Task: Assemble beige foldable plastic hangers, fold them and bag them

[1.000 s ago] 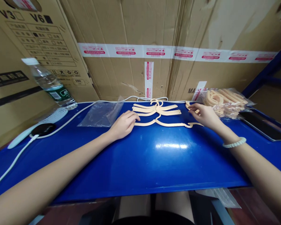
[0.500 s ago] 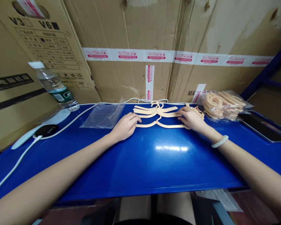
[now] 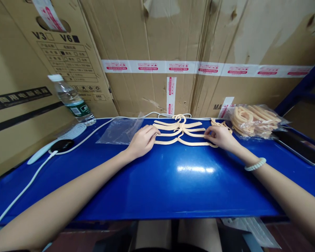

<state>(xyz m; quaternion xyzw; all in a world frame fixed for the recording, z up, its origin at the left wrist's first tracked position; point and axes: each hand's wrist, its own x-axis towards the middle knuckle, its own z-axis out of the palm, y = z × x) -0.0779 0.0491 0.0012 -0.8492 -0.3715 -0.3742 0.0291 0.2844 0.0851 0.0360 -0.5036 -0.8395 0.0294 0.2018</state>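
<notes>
Several cream plastic hangers (image 3: pixel 180 131) lie stacked flat on the blue table (image 3: pixel 173 182), near its back edge. My left hand (image 3: pixel 141 140) rests on the table with curled fingertips touching the hangers' left ends. My right hand (image 3: pixel 220 136) pinches the right ends of the hangers, fingers closed on them. A white bead bracelet (image 3: pixel 255 164) sits on my right wrist. A few more loose hangers (image 3: pixel 220 123) lie just behind my right hand.
An empty clear plastic bag (image 3: pixel 120 130) lies left of the hangers. A bag full of hangers (image 3: pixel 254 120) sits at the right, a dark tablet (image 3: pixel 299 147) beyond it. A water bottle (image 3: pixel 72 99), a white fan (image 3: pixel 55 145) and its cable (image 3: pixel 23 189) are at the left. Cardboard boxes (image 3: pixel 186 52) wall the back.
My right hand moved left from the loose hangers to the right ends of the stack and closed on them. My left hand stayed at the left ends.
</notes>
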